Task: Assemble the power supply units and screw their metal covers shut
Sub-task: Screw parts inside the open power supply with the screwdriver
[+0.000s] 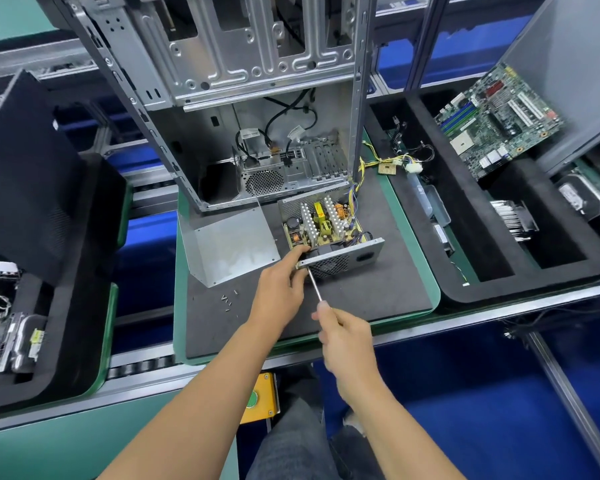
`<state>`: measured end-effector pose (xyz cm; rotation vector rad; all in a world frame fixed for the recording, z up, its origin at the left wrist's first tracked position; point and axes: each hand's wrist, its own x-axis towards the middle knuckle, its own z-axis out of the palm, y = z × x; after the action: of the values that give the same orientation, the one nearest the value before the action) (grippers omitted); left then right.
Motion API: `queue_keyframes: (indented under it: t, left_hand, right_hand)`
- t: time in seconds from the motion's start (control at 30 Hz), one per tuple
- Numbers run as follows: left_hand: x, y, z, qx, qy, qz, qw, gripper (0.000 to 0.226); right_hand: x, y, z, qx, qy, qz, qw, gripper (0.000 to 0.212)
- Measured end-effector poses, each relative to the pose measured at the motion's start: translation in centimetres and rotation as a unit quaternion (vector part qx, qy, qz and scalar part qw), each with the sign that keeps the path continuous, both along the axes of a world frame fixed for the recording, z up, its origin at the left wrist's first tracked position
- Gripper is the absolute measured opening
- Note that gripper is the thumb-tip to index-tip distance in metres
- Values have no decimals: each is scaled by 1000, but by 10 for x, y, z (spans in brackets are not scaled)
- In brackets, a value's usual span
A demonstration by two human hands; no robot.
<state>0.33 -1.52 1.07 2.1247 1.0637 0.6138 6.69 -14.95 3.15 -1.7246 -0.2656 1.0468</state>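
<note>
At the centre of the frame an open power supply unit (328, 230) is sitting on a dark foam mat (378, 289), its circuit board, heatsinks and yellow transformer exposed from above. The person's left hand (280, 289) is reaching in from the lower middle, its fingers curled around the near left corner of the unit's perforated fan panel and gripping it. The right hand (343, 337), lower and slightly to the right, is closing its fingers around the handle of a screwdriver (314, 286), whose thin shaft is angling up and left so that its tip is meeting the panel's lower left corner (whether a screw is seated there cannot be told). Just to the left of the unit, the bent metal cover (229, 247) is lying on the mat, apart from the unit. A few loose screws (228, 300) are lying on the mat below the cover. Behind the unit an empty computer case (222, 98) is standing, filling the upper centre of the frame, and a bundle of coloured wires (388, 164) is trailing from the unit toward the right. In the upper right a green motherboard (496, 123) is leaning in a black foam tray (465, 292).
</note>
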Motion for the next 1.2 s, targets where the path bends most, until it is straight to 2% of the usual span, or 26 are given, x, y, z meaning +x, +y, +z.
queue_keyframes:
  t: [0.03,0.07,0.1,0.17,0.2,0.23,0.3,0.33,0.4,0.47,0.6,0.7,0.83,0.97,1.2]
  left_hand:
    - [0,3,1,7,4,-2,1000,44]
    - [0,7,1,14,8,-3,1000,44]
    - [0,10,1,16,9,-5,1000,44]
    - [-1,15,2,14,4,-10,1000,45]
    - [-2,16,4,15,0,-15,1000,46]
    - [-3,16,5,15,-6,-20,1000,47]
    - [-13,13,6,7,-34,0,999,52]
    - [-22,11,4,12,-53,30,998,50]
    - [-50,10,0,61,-49,108,991,33]
    - [-82,14,-7,122,0,159,980,16]
    - [-123,21,-11,87,71,206,972,12]
    - [-129,23,-14,79,115,180,974,9]
    - [-120,22,-21,53,131,167,976,9]
    - [-119,24,-27,37,115,179,976,9]
    - [-124,30,-31,48,83,138,986,10]
  right_hand:
    - [-1,6,6,20,154,-38,987,33]
    - [-1,11,9,29,254,-54,965,34]
    - [-1,14,10,37,309,-54,949,36]
    - [-3,17,8,63,344,-41,936,38]
    - [-2,18,5,63,323,-26,944,38]
    - [0,16,1,51,261,-1,964,39]
    - [11,5,-10,6,70,63,996,38]
    - [18,-2,-17,-12,-26,92,995,37]
    - [32,-16,-31,-32,-156,116,980,37]
    - [44,-20,-38,-33,-217,117,968,34]
    - [48,0,-37,-14,-320,179,930,39]
    - [29,24,-33,7,-359,216,908,47]
    - [-1,49,-33,21,-331,238,913,45]
    - [-22,73,-33,7,-324,268,907,38]
    - [-55,121,-39,17,-351,308,884,13]
